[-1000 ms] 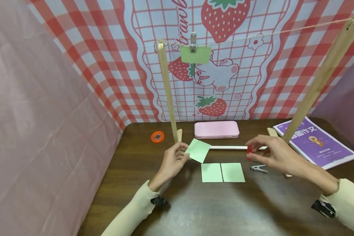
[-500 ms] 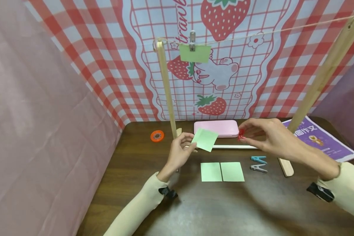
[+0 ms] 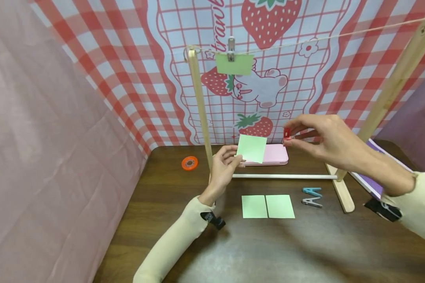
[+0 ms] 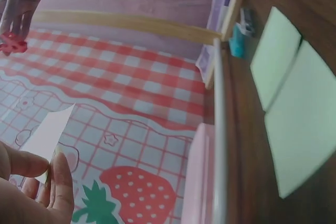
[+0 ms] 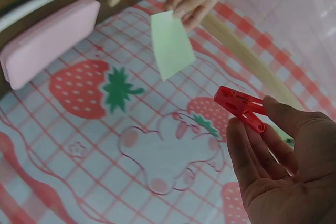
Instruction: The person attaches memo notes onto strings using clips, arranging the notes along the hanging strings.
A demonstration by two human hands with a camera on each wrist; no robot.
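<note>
My left hand [image 3: 225,169] pinches a pale green square of paper [image 3: 252,148] by its left edge, raised in front of the pink case. To its right, my right hand [image 3: 329,137] holds a red clothespin [image 5: 239,106] between thumb and fingers by its handle end. Above them a string [image 3: 326,40] runs between two wooden posts, and a silver clip [image 3: 231,50] hangs another green paper [image 3: 235,65] from it near the left post. Two more green papers [image 3: 268,206] lie side by side on the table, with a blue clothespin [image 3: 311,192] and a grey clothespin [image 3: 311,202] beside them.
The left post [image 3: 200,106] and right post [image 3: 393,90] are joined low down by a white rod [image 3: 283,176]. Behind the rod lies a pink case [image 3: 277,154]. An orange disc [image 3: 189,163] sits at left, a purple book [image 4: 220,11] at right.
Both hands have risen from near the table, the left one also moving right with its paper. My right hand has lifted the red clothespin, uncovering the blue clothespin.
</note>
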